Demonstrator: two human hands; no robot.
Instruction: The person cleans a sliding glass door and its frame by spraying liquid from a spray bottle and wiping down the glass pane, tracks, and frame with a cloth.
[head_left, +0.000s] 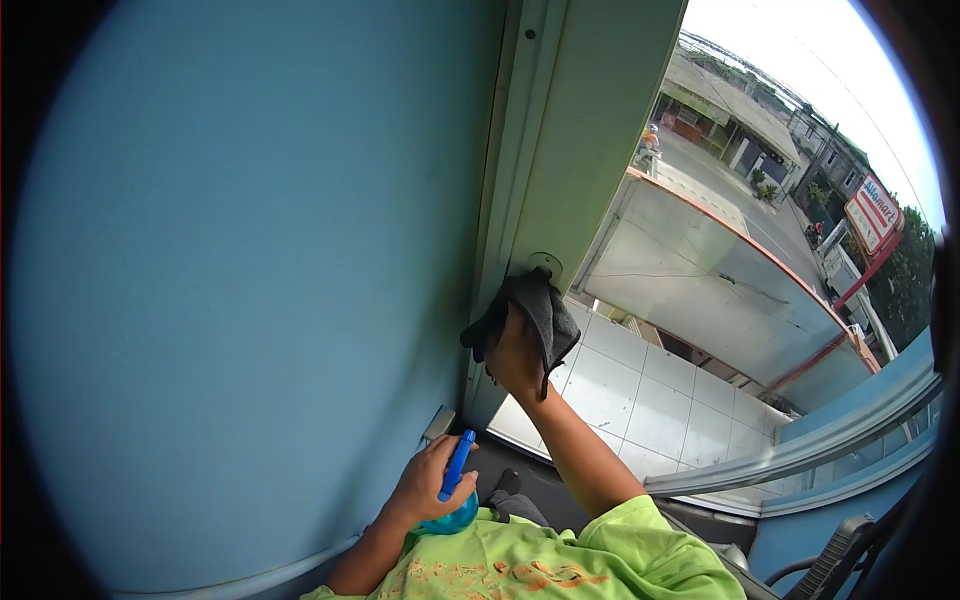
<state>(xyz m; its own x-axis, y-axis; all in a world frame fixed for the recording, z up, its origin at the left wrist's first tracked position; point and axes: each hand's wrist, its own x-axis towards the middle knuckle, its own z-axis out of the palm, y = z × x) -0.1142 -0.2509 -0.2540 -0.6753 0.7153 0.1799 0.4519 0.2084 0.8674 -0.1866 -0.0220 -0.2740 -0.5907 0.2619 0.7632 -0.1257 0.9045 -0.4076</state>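
My left hand (432, 483) is closed around a spray bottle with a blue trigger head (458, 464) and a translucent blue body (452, 518), held low near my chest. My right hand (515, 358) reaches up and forward, gripping a dark grey cloth (540, 312). The cloth lies against the green door edge, just below and partly over a round metal lock plate (546, 265). Folds of the cloth hide most of my right fingers and whatever sits under it on the door.
A blue wall (250, 300) fills the left side. Through the opening are a white tiled floor (610, 385), a metal-sheet barrier (700, 270), a street and a red-and-white store sign (874, 214). A curved white window rail (800, 465) and a dark chair part (835, 560) stand at lower right.
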